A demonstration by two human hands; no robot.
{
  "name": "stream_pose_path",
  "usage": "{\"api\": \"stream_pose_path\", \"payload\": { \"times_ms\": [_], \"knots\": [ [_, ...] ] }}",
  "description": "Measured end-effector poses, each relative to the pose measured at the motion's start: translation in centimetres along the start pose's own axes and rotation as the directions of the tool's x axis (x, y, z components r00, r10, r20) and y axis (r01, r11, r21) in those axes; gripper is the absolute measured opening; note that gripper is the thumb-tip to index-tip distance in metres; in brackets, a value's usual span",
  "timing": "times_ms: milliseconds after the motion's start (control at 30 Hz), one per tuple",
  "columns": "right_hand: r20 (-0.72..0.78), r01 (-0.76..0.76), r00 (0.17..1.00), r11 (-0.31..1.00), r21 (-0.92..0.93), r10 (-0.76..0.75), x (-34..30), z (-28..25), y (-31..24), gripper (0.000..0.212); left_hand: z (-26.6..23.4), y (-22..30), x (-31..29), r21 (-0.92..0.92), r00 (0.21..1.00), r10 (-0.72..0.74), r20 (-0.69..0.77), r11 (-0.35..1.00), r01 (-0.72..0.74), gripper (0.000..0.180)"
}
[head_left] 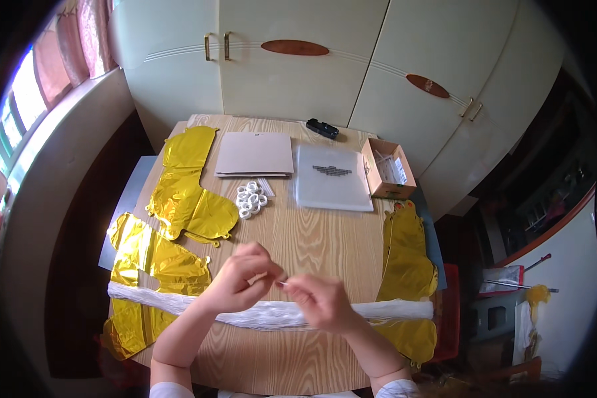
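Observation:
Over the middle of the table, my left hand (pixel 247 277) and my right hand (pixel 322 302) are close together, both with fingers pinched. A tiny whitish tip (pixel 282 284) shows at the right fingertips; it is too small and blurred to name. What my left fingers pinch is hidden. Below both hands a long bundle of white strings (pixel 259 316) lies across the table from left to right. Its left end rests over flat gold foil balloons (pixel 172 262), and its right end over more gold foil balloons (pixel 408 259).
Another gold foil balloon (pixel 191 192) lies at the far left. Beyond my hands are small white rolls (pixel 251 200), grey-brown cardboard sheets (pixel 254 154), clear plastic bags (pixel 331 189) and an open box (pixel 399 186) with white pieces inside. A black object (pixel 322 129) sits near the cabinet (pixel 292 83).

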State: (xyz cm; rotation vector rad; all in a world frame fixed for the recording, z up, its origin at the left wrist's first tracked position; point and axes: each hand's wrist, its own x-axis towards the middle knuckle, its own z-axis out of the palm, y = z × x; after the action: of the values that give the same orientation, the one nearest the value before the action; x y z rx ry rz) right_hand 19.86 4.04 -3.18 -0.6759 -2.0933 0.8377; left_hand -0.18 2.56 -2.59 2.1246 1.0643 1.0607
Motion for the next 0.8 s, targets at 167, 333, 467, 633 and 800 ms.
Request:
{"api": "stream_pose_path", "payload": {
  "times_ms": [167, 333, 467, 633, 800],
  "knots": [
    [-0.061, -0.068, 0.996, 0.993, -0.097, 0.062, 0.0, 1.6, 0.9, 0.006, 0.5, -0.2, 0.0, -0.668, 0.994, -0.064, 0.088, 0.737, 0.106, 0.018],
    [-0.118, 0.006, 0.993, 0.997, -0.076, -0.015, -0.1, 0.7, 0.4, 0.006, 0.8, 0.3, 0.0, -0.452, 0.951, -0.291, 0.102, 0.838, 0.305, 0.019],
    [-0.232, -0.062, 0.971, 0.998, -0.025, 0.054, 0.3, 1.0, 2.0, 0.008, 1.0, 0.2, -0.7, -0.656, 0.958, -0.195, 0.211, 0.698, 0.287, 0.018],
    [-0.185, 0.049, 0.981, 0.997, -0.066, -0.060, -0.4, 2.4, 1.2, 0.006, 1.8, 0.3, 0.7, -0.443, 0.987, -0.155, -0.038, 0.888, 0.122, 0.017],
    [-0.294, 0.070, 0.948, 0.981, -0.183, -0.123, 0.4, 0.2, 0.6, 0.006, 0.9, 0.8, 0.1, -0.257, 0.994, -0.105, 0.041, 0.960, 0.112, 0.016]
  ]
}}
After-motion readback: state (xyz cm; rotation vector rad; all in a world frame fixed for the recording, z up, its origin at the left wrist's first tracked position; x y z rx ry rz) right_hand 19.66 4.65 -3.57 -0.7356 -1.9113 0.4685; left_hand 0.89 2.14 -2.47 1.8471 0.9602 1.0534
